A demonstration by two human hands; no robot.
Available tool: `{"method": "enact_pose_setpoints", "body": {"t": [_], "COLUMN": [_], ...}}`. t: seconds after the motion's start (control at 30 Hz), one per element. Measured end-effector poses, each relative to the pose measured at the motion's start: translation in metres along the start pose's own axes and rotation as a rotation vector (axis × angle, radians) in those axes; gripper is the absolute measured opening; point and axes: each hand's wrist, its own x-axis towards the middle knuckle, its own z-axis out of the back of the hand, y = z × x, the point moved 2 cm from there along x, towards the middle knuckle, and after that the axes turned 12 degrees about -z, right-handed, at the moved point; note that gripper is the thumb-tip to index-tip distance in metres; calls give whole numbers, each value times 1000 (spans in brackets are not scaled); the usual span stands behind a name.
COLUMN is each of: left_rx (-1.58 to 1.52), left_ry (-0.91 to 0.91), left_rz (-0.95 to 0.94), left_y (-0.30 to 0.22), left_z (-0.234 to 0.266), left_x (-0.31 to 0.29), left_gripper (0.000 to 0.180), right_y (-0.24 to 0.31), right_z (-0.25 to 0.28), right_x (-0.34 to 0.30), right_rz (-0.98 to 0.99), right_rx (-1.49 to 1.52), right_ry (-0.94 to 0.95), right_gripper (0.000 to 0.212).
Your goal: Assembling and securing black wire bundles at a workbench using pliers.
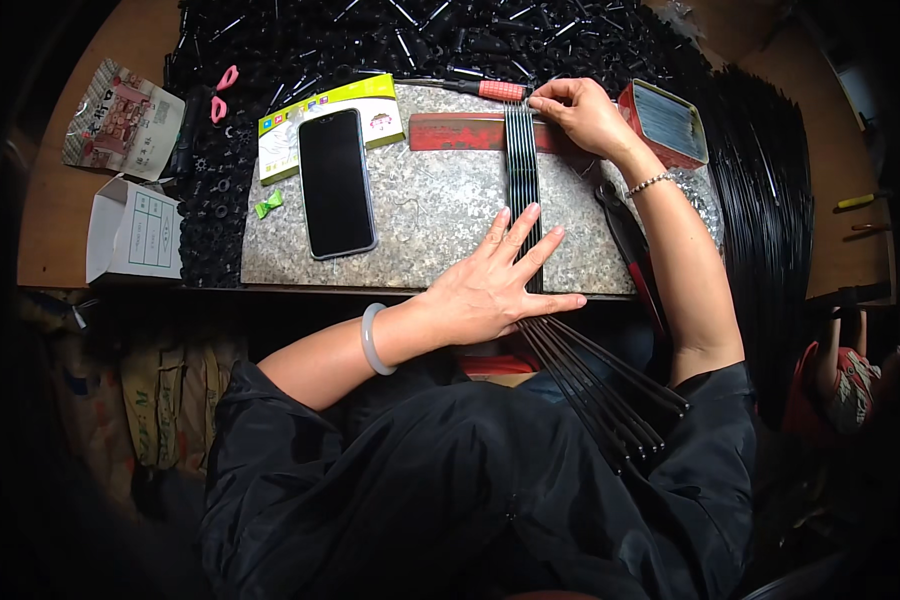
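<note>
Several thin black rods [522,165] lie side by side in a flat row across the speckled board [450,220], their near ends fanning out over my lap. My left hand [490,290] rests on the row near the board's front edge, fingers spread wide. At the far ends of the rods, my right hand [587,118] has thumb and forefinger pinched together; what they hold is too small to make out. A worn red bar [455,133] lies crosswise by the row. Just beyond is a red-handled tool [500,91].
A red tin [670,125] of thin pieces stands right of my right hand, with red-handled pliers [625,225] below it. A black phone [336,185] leans over a green-white box [390,105]. Small black parts [450,40] heap behind; long black rods [765,190] pile at right.
</note>
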Motion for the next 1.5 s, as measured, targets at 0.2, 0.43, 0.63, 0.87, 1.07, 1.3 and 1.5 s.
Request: {"method": "enact_pose_setpoints", "body": {"t": [0.2,0.43,0.63,0.87,1.07,1.3,1.5], "left_rx": [7,21,46,65,55,42,34], "left_ry": [-1,21,10,5,18,6,1], "left_rz": [-2,0,-3,-10,-9,-7,-6], "left_y": [1,1,1,1,1,1,1], "left_z": [-1,0,0,-1,0,0,-1], "left_x": [0,0,0,1,1,0,0], "left_gripper": [78,76,72,66,67,68,67], "right_y": [-4,-1,3,-5,-4,-4,-3], "right_z": [-1,-2,0,8,7,10,6], "right_x": [-1,4,2,4,6,12,13], "right_rz": [-31,-34,-17,-71,-79,-6,34], "right_rx": [106,59,42,30,67,38,76], "right_ry": [20,54,90,100,128,159,204], "right_gripper": [23,22,20,18,21,19,17]}}
